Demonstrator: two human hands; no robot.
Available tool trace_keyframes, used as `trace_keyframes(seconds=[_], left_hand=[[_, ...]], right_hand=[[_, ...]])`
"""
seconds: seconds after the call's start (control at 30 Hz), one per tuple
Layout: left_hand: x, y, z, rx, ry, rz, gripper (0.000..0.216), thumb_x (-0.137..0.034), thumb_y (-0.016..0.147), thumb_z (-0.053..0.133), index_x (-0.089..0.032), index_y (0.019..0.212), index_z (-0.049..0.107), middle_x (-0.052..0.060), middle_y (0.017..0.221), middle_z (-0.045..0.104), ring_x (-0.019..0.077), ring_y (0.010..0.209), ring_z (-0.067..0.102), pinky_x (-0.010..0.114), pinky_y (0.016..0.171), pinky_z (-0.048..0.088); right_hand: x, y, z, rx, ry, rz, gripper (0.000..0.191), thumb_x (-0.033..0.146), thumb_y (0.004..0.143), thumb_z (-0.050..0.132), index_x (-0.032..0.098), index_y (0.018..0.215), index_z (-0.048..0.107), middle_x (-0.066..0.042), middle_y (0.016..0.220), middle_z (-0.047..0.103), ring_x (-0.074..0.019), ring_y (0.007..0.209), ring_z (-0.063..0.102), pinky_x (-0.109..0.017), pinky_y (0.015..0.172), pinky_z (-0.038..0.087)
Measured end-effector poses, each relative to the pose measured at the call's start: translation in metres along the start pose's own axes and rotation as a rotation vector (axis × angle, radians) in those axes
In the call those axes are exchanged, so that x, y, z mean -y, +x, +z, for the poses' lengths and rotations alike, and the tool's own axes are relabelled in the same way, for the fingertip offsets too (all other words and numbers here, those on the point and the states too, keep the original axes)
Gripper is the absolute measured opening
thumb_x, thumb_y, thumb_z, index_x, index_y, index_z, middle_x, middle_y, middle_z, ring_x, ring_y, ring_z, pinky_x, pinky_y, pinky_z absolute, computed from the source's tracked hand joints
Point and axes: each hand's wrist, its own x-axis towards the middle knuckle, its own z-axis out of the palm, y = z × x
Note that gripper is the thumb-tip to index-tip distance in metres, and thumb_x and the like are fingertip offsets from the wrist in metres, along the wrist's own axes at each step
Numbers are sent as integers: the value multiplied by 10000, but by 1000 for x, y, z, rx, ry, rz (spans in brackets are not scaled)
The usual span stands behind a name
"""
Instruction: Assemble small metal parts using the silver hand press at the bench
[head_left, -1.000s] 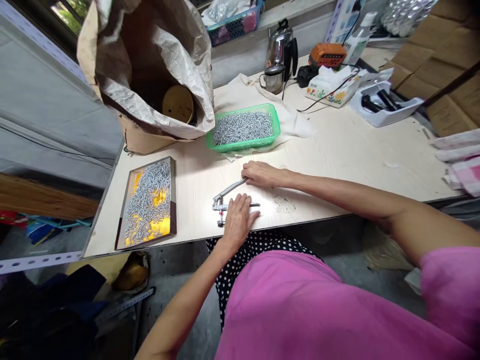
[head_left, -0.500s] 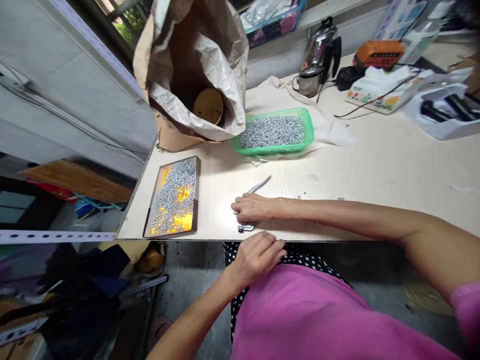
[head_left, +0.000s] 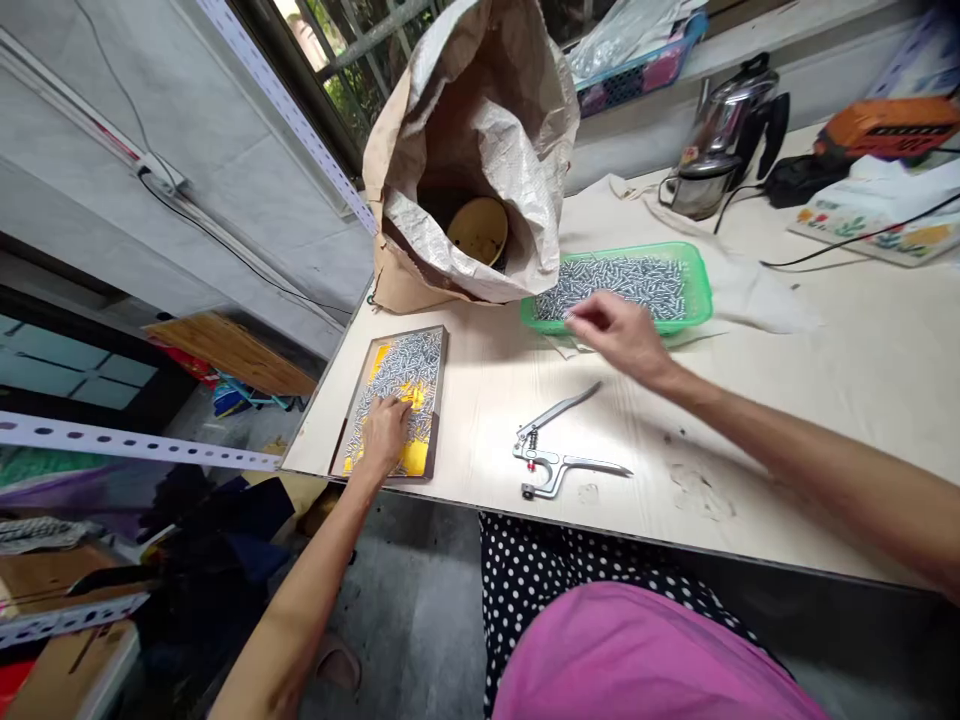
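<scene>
My left hand (head_left: 384, 435) reaches into a shallow rectangular tray (head_left: 439, 400) at the left. Its curled fingertips are among small silvery metal pieces (head_left: 412, 358) lying over a yellow bottom; what they pinch cannot be made out. My right hand (head_left: 619, 335) is at the front rim of a green plastic basket (head_left: 701, 285) filled with small metal pins (head_left: 637, 278). Thumb and fingers there are pinched together, and anything between them is too small to name. Hand pliers (head_left: 559, 465), with handles spread and a red tip in the jaw, lie on the table between my hands.
A large paper-lined woven sack (head_left: 409, 265) holding a round yellowish container (head_left: 478, 232) stands behind the tray. Farther right are a metal kettle (head_left: 731, 110), a glass cup (head_left: 697, 190), an orange battery pack (head_left: 889, 125) and a tissue box (head_left: 877, 225). The table's front edge (head_left: 600, 528) runs before me.
My right hand has let go of the pliers and moved up to the green basket. My left hand has gone from the table edge into the tray. The view has shifted left.
</scene>
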Motion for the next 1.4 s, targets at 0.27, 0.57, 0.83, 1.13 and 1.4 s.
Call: trace_keyframes(seconds=[0.27, 0.57, 0.83, 1.13, 1.4], left_hand=[[-1, 20, -2, 211, 7, 99, 295, -152, 957, 516, -185, 824, 777, 135, 951, 725, 290, 1038, 604, 353, 838, 482], [5, 33, -5, 194, -30, 30, 190, -165, 883, 568, -151, 794, 735, 140, 895, 757, 266, 899, 686, 342, 828, 506], [-48, -17, -28, 147, -694, -233, 294, -430, 790, 685, -185, 908, 794, 69, 873, 792, 221, 718, 695, 324, 698, 540], [-171, -67, -4, 484, -1325, -442, 541, -602, 505, 892, -137, 744, 754, -16, 572, 596, 86, 506, 426, 226, 478, 283], [-175, -62, -3, 536, -1222, -467, 513, -602, 479, 886, -150, 651, 716, -30, 496, 554, 79, 464, 383, 239, 459, 243]], right_hand=[[-37, 5, -55, -4, -468, -65, 386, 516, 1048, 490, 250, 1272, 658, -149, 1156, 664, -284, 881, 624, -451, 728, 541], [31, -122, -4, 646, -267, -142, 263, 288, 1088, 447, 173, 1075, 683, -82, 1019, 640, -177, 781, 641, -304, 656, 510], [44, -130, -4, 809, -328, 5, 231, 254, 1086, 465, 148, 1017, 659, -102, 1045, 638, -193, 838, 598, -324, 721, 439], [31, -135, 7, 813, -443, -73, 212, 178, 1060, 431, 171, 976, 626, -92, 1000, 664, -175, 732, 499, -336, 630, 303], [25, -139, 12, 781, -485, -118, 226, 136, 1048, 408, 166, 1024, 630, -102, 1019, 669, -180, 761, 511, -342, 611, 264]])
